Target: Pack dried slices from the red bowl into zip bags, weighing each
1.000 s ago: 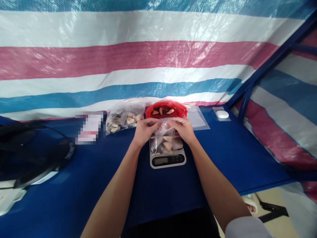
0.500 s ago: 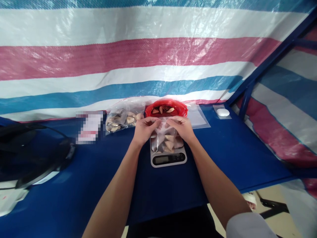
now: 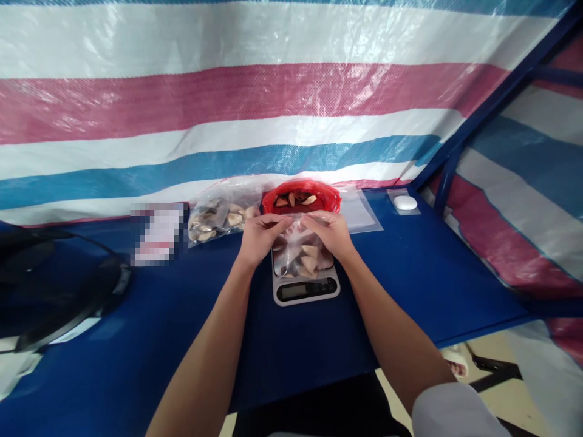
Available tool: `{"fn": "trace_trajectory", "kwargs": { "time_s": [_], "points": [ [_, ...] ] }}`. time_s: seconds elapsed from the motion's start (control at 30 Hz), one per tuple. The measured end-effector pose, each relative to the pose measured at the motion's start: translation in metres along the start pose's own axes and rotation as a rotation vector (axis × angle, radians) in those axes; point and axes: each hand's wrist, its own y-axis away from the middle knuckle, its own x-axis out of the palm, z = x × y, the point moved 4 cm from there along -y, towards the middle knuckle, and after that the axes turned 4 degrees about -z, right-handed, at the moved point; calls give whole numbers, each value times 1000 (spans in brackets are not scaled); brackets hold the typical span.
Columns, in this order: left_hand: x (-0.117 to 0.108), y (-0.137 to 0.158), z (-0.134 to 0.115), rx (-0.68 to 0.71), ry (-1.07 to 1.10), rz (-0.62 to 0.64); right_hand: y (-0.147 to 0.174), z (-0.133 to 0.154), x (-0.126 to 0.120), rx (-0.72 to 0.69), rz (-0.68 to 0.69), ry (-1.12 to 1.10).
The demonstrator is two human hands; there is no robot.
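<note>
My left hand (image 3: pixel 262 238) and my right hand (image 3: pixel 333 232) pinch the top edge of a clear plastic bag (image 3: pixel 289 252) between thumbs and fingers. Several pale tan wedge-shaped pieces (image 3: pixel 310 261) lie in the bag's lower right part. Beneath it is a white digital kitchen scale (image 3: pixel 277 297) with a black display strip (image 3: pixel 307 290); I cannot tell whether the bag's bottom rests on it. Just beyond my fingers stands a red plastic bag (image 3: pixel 334 197), its mouth open, with dark reddish-brown and tan pieces inside.
Filled clear bags (image 3: pixel 218 215) lie back left. Flat clear bags (image 3: pixel 364 212) are right of the red bag, and a white rounded case (image 3: pixel 405 203) sits farther right. A blurred-out paper (image 3: pixel 159 233) and a black looped object (image 3: pixel 68 291) occupy the left. Striped sheeting (image 3: pixel 228 91) hangs behind the blue table (image 3: pixel 432 285).
The whole view has shifted slightly, so things appear a little farther left. Both hands keep their pinch on the clear bag, which hangs over the scale as before.
</note>
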Motion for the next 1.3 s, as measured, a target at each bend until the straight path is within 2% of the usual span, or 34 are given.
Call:
{"fn": "trace_trajectory", "kwargs": {
  "time_s": [0.17,0.33,0.47,0.53,0.7,0.83,0.97,1.17,1.3],
  "points": [
    [3,1,2,-57,35,55,1,-6,0,105,-4,-63],
    [-1,0,7,-78,42,25,0,0,-5,103,40,-13],
    [-7,-2,11,-108,102,-1,0,0,-13,252,22,-61],
    [-7,-2,13,-139,132,20,0,-1,-15,280,1,-102],
    [-2,-1,10,-98,94,68,-2,-1,-12,192,-39,-56],
    [-4,0,5,-38,75,-24,0,0,-9,169,-24,-63],
    [-10,-2,3,-6,120,-93,4,6,-2,150,47,-95],
    [-28,-5,-3,-3,72,-169,5,8,19,110,114,-37],
    [-48,-5,-20,27,15,-154,-5,13,33,94,112,-13]
  ]
}}
